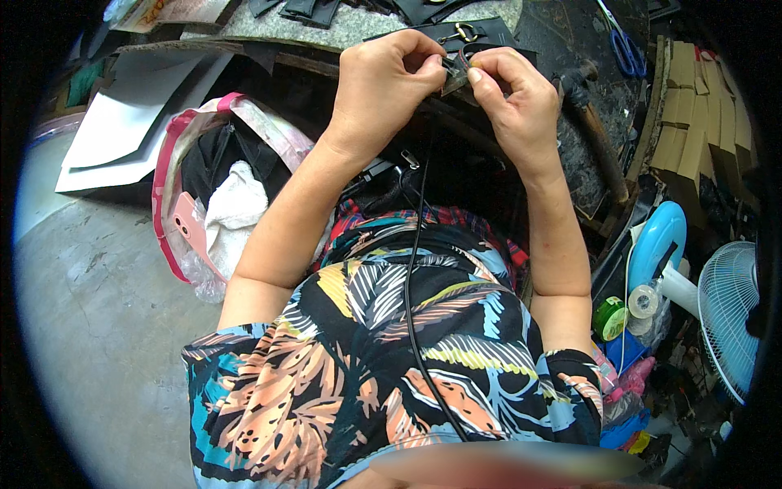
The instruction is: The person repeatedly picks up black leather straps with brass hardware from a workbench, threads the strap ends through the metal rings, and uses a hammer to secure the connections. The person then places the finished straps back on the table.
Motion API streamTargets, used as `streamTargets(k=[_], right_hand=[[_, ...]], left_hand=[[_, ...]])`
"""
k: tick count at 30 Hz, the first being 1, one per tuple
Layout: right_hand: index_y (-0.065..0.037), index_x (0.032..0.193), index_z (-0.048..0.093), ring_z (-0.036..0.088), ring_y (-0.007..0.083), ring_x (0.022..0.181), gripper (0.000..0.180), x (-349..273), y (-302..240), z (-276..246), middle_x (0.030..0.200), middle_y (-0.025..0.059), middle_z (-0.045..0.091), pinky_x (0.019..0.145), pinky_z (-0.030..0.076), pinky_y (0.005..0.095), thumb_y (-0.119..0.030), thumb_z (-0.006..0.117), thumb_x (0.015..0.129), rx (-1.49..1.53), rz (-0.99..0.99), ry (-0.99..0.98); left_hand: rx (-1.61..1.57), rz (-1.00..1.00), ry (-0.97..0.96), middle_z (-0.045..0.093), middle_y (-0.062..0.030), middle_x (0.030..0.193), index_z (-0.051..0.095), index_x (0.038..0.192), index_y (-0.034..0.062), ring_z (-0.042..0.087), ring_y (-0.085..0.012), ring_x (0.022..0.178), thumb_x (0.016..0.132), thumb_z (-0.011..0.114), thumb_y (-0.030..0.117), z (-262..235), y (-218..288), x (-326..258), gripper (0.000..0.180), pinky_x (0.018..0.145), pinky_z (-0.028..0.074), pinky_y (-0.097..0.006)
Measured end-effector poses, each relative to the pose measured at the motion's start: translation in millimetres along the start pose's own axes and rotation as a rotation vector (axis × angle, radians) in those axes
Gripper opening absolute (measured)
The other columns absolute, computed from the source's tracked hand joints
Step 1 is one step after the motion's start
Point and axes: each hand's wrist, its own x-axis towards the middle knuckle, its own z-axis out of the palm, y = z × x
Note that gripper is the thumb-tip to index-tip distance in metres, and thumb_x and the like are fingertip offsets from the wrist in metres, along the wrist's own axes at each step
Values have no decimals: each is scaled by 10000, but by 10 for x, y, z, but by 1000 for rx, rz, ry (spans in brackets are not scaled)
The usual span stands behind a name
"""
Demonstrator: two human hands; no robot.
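Centrally, at twelve o'clock in the head view, a small dark leather piece (454, 75) is pinched between both hands above the dark tabletop (570, 49). The left hand (383, 81) is closed, thumb and forefinger clamped on the piece's left edge; the right hand (511, 98) is likewise closed, fingertips gripping its right edge, where a reddish lining is seen. The work is judged best done with both grips kept close to the seam, the piece held taut and low over the tabletop, and pressure applied by the fingertips alone so that the edge is not creased. Just beyond the hands, a black strap part with a brass buckle (466, 34) lies flat. A hammer (599, 134) rests at two o'clock, beside the right wrist, and blue-handled scissors (623, 45) lie at one o'clock.

Packages and labels: a row of flat brown cardboard cartons (692, 114) is stacked on edge at two o'clock; white sheets (122, 122) are propped at ten o'clock; a pink-rimmed clear plastic bag (204, 187) holding dark and white cloth stands at nine o'clock; a green tape roll (609, 318) with a round label sits at four o'clock, near a white fan (729, 310).
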Motion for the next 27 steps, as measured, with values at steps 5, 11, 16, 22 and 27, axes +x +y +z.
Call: streamTargets(k=[5,11,16,22,27], right_hand=[[-26,992,741,688,256,780,148,125,98,-136,890,115,691,715,536,329,-157,745,923,-105,-129,22],[-123,1089,788,712,199,890,187,213,218,-185,1069,38,712,772,563,313,-145,761,906,-455,-175,-92],[-155,1086,787,698,193,845,196,294,236,-236,1006,16,696,745,555,315,-189,770,893,-493,-56,-229],[-94,1091,761,620,162,751,210,575,287,-324,933,29,660,679,511,285,-219,754,923,-362,-326,-431],[-12,1090,727,611,134,803,241,614,320,-379,900,41,643,717,497,284,-232,706,993,9,8,-689]], left_hand=[[27,-51,-94,708,-13,816,732,1098,6,660,-62,706,922,660,0,-139,-10,-50,190,671,561,-210],[103,-30,-121,711,-31,824,732,1137,-4,663,-65,714,952,664,32,-178,-10,-100,201,651,570,-237],[-142,-174,-155,724,-34,837,737,1137,-23,675,-69,716,978,670,63,-203,-12,-98,193,646,571,-234],[-203,-150,-191,726,-39,838,741,1095,-31,671,-75,692,968,676,58,-235,-25,-55,168,618,559,-221],[-399,-211,-221,731,-61,787,757,1023,-41,686,-92,650,899,716,49,-280,-59,2,158,598,574,-226]])
